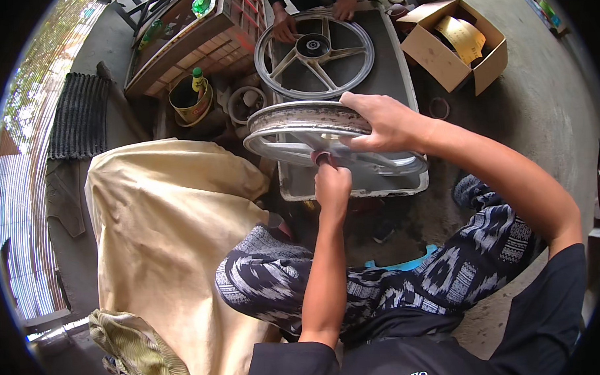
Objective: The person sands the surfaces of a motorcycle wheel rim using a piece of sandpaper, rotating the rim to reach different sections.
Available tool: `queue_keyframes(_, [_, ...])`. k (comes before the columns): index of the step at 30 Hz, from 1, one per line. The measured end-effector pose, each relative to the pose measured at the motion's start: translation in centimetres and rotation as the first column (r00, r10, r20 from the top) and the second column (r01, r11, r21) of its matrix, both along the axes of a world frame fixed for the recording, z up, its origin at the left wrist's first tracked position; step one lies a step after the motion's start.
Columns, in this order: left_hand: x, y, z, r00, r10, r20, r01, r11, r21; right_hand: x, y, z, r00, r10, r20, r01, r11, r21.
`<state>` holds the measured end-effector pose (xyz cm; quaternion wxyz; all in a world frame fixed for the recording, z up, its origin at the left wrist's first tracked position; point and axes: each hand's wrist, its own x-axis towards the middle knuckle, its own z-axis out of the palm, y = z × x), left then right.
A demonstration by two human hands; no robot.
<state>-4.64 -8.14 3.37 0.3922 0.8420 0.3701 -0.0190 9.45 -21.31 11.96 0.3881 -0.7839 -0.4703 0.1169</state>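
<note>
A silver spoked motorcycle wheel rim (291, 119) is held tilted above the front of a shallow grey tray (408, 58). My right hand (385, 124) is closed over the right side of its edge, thumb and fingers on either side of the band. The band's outer face is stained dark. Under the hub, my left hand (333, 185) is closed around a small dark red piece (323, 158) pressed against the wheel's middle; its kind is unclear. A second silver wheel rim (322, 77) lies across the tray's far half, with another person's hands (284, 26) on it.
An open cardboard box (434, 60) stands right of the tray. To the left are a bucket (201, 111) with a green-capped bottle, a round pot (247, 105) and a wooden crate (176, 53). A beige cloth (176, 225) drapes over something beside my left knee.
</note>
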Motion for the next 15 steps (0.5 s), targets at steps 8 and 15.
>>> queue_keyframes(8, [-0.6,-1.2,0.3,0.988,-0.145,-0.058,0.147,0.988,0.034,-3.7,2.0,0.1,0.996,-0.091,0.001,0.091,0.996,0.026])
queue_keyframes(15, [-0.5,-1.5,1.7,0.953,-0.105,-0.285,0.139,0.985,0.103,-3.2,2.8,0.6,0.996,-0.069,-0.054,0.069,0.998,-0.003])
